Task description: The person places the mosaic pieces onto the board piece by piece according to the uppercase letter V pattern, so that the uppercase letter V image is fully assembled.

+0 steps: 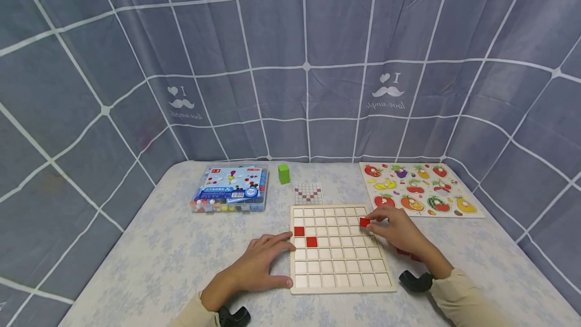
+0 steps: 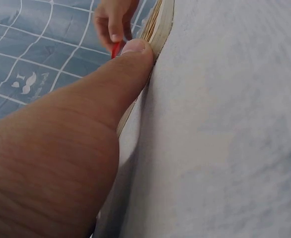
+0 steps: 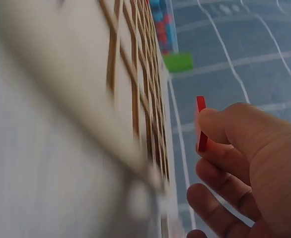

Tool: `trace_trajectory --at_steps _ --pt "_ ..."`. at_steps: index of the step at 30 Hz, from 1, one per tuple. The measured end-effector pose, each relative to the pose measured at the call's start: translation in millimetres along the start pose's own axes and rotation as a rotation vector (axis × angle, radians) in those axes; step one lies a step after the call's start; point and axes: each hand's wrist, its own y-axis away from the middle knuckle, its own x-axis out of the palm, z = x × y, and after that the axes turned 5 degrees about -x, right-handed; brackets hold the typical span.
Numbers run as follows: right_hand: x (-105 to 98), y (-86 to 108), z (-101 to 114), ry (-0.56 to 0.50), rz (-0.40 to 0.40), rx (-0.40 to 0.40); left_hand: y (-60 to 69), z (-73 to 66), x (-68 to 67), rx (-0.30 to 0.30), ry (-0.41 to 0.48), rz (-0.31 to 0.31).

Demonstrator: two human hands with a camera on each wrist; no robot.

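A wooden grid board lies flat on the table. Two red square tiles fill cells near its left side, set diagonally to each other. My left hand rests along the left edge, fingers extended; in the left wrist view its thumb touches the board's side. Between thumb and fingertips my right hand pinches a thin red tile, held above the board's upper right part. Other red tiles lie on the table right of the board, partly hidden by the right forearm.
Behind the board lies a small grid card with a V of coloured squares. Beyond it stands a green block. A clear box of colourful pieces sits at back left, a fruit picture board at back right. Curtain surrounds the table.
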Motion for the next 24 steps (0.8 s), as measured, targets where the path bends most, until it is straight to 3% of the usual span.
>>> trace_trajectory --at_steps 10,15,24 --pt "44 -10.5 47 -0.216 0.171 -0.086 0.2 0.8 2.1 0.006 -0.006 -0.015" --pt "55 -8.3 61 -0.223 0.230 -0.096 -0.1 0.2 1.7 -0.007 0.003 0.001" --pt "65 -6.3 64 -0.156 0.232 -0.109 -0.6 0.5 1.4 -0.009 0.007 -0.008"
